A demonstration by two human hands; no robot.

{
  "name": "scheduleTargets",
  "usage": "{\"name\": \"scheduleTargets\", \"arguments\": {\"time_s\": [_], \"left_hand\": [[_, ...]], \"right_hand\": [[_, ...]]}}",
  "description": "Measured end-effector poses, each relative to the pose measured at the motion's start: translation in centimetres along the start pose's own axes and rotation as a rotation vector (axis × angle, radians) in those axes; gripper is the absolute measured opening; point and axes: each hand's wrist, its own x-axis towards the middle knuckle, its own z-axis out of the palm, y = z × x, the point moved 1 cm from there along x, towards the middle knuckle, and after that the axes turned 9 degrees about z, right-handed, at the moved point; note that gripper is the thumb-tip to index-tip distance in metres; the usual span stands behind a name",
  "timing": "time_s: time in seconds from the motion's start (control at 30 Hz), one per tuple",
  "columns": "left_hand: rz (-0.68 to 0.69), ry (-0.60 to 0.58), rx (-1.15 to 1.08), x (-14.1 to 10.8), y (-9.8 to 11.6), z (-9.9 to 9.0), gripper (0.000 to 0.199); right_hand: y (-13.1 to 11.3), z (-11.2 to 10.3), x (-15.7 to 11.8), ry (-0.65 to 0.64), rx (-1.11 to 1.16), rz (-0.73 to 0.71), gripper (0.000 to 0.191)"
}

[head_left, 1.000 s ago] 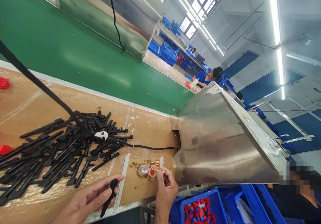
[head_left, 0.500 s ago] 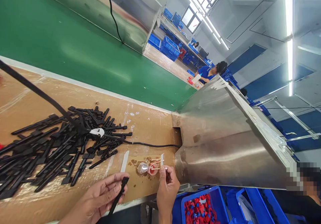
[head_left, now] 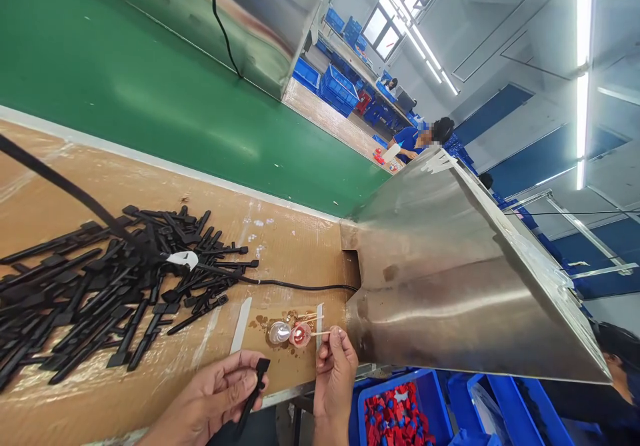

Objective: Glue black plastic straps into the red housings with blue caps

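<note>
Left hand point(head_left: 215, 393) moved rightward, gripping a black piece point(head_left: 253, 391); right hand point(head_left: 335, 373) (fingers curled) pinches a stick point(head_left: 320, 333).

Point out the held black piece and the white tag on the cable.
Black piece point(head_left: 263, 365): head view, on its wide upper end.
White tag point(head_left: 185, 260): head view, near its middle.

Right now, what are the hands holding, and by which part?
Left hand: a black piece, just below its square head. Right hand: a thin stick, by the end away from the cup.
</note>
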Motion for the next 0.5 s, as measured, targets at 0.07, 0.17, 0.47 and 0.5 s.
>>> {"name": "scheduleTargets", "arguments": {"time_s": [0.07,0.17,0.47,0.5], "left_hand": [[0.008,0.007,0.003,-0.2,-0.2,0.1,0.065],[0.006,0.027,-0.001,-0.1,-0.5,-0.1,0.068],[0.018,0.018,-0.028,0.9,-0.6,0.4,0.069],[0.018,0.013,-0.032,0.9,-0.6,0.4,0.069]], "right_hand": [[0.3,-0.1,-0.1,-0.001,-0.017,-0.024,0.065],[0.8,-0.3,-0.2,0.005,-0.059,-0.081,0.061],[-1.3,-0.8,-1.9,-0.004,-0.182,-0.237,0.051],[-1.7,-0.8,-2.6,-0.034,-0.226,-0.291,0.047]]}}
